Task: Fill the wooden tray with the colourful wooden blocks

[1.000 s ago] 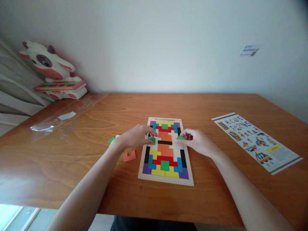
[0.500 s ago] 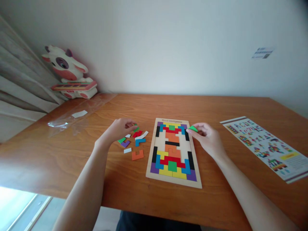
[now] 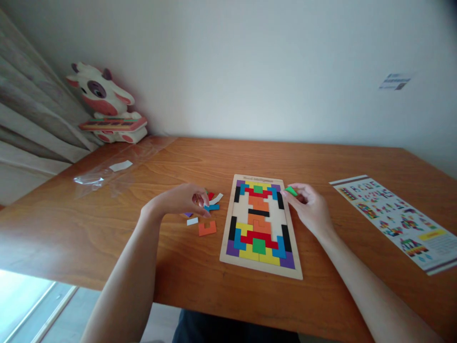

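Note:
The wooden puzzle board (image 3: 263, 275) lies flat, largely filled with coloured block pieces, with bare wood showing down both sides of its middle. At the board's upper right edge, my right hand (image 3: 310, 205) pinches a green puzzle piece (image 3: 291, 191) between thumb and fingers. Over the loose pieces to the left, my left hand (image 3: 180, 199) hovers palm down, thumb and fingers apart. Its fingertips are close to a blue piece (image 3: 213, 207); whether they touch it I cannot tell. An orange U-shaped piece (image 3: 207, 229) and a white piece (image 3: 192, 221) lie nearer me. The hand hides other pieces.
A printed pattern sheet (image 3: 392, 219) lies on the table's right side. Clear plastic wrapping (image 3: 93, 180) rests at the left, in front of a cow-shaped toy keyboard (image 3: 110, 109). The wall stands behind the table (image 3: 185, 281).
My left hand has come toward me from the green piece at the back of the pile, its fingers now near the blue piece. My right hand still holds its green piece, slightly tilted.

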### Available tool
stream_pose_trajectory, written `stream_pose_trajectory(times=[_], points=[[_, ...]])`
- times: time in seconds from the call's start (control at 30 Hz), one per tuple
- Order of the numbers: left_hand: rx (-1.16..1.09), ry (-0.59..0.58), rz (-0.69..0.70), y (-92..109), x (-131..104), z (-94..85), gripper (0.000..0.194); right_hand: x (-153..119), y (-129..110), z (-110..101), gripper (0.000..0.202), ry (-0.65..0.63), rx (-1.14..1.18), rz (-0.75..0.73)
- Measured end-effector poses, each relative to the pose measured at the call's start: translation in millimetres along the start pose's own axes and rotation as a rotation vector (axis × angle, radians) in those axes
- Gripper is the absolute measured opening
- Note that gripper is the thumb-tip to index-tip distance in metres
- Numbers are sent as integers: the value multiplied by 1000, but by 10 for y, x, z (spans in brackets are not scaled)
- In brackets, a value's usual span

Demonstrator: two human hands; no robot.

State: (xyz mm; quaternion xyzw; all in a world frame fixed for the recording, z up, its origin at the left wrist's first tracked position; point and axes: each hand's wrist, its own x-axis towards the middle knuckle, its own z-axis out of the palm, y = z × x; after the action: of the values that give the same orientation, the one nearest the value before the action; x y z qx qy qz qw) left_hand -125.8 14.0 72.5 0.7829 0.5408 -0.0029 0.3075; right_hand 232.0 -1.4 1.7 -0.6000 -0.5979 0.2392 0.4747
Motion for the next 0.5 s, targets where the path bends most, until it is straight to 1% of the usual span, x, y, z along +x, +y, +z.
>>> stream_pose_trajectory(times=[0.03, 0.07, 0.17, 0.2, 0.33, 0.5], points=[[14, -46, 11, 33, -31, 10, 36, -2, 0, 2, 46, 2, 1, 0], [36, -54, 19, 68, -59, 24, 37, -4, 0, 4, 47, 2, 0, -2], [91, 30, 30, 173, -125, 78, 33, -9, -5, 5, 49, 0, 13, -5], [95, 21, 34, 204, -141, 97, 31, -11, -9, 5, 49, -1, 17, -4], [105, -123, 35, 289, -180, 153, 29, -14, -32, 5, 46, 6, 26, 2], [173, -134, 41, 362, -194, 182, 28, -8, -38, 9, 46, 16, 40, 1]])
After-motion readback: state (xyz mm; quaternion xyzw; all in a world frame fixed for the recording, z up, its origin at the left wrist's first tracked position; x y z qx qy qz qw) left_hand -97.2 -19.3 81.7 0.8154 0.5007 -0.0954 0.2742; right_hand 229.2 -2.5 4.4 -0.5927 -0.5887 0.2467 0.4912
